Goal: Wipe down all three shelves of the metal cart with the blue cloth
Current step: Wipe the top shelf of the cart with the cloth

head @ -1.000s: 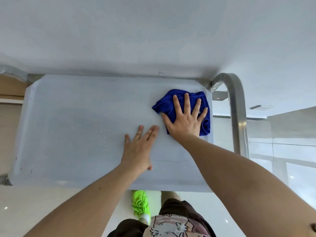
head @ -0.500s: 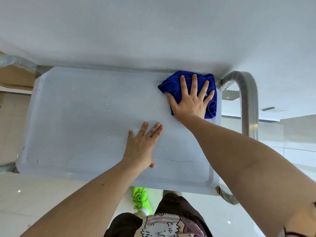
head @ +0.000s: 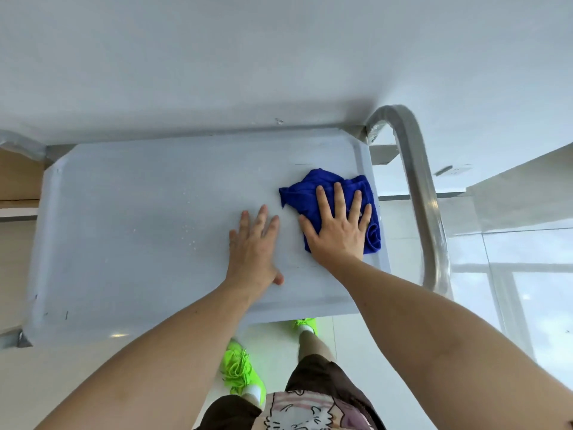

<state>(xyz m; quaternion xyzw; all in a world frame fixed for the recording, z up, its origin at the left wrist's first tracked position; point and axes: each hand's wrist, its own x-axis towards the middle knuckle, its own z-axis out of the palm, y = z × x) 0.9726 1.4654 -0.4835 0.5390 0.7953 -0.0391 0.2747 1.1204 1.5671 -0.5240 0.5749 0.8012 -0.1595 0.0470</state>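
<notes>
The right hand (head: 336,226) covers much of the blue cloth (head: 313,193); both forearms run off the lower edge.

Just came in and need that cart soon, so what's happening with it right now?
A person is wiping the cart's top shelf. The right hand presses flat on the blue cloth near the shelf's right end, by the metal handle. The left hand lies flat on the bare shelf beside it, holding nothing. A few water droplets sit mid-shelf, left of both hands. The lower shelves are out of sight.
</notes>
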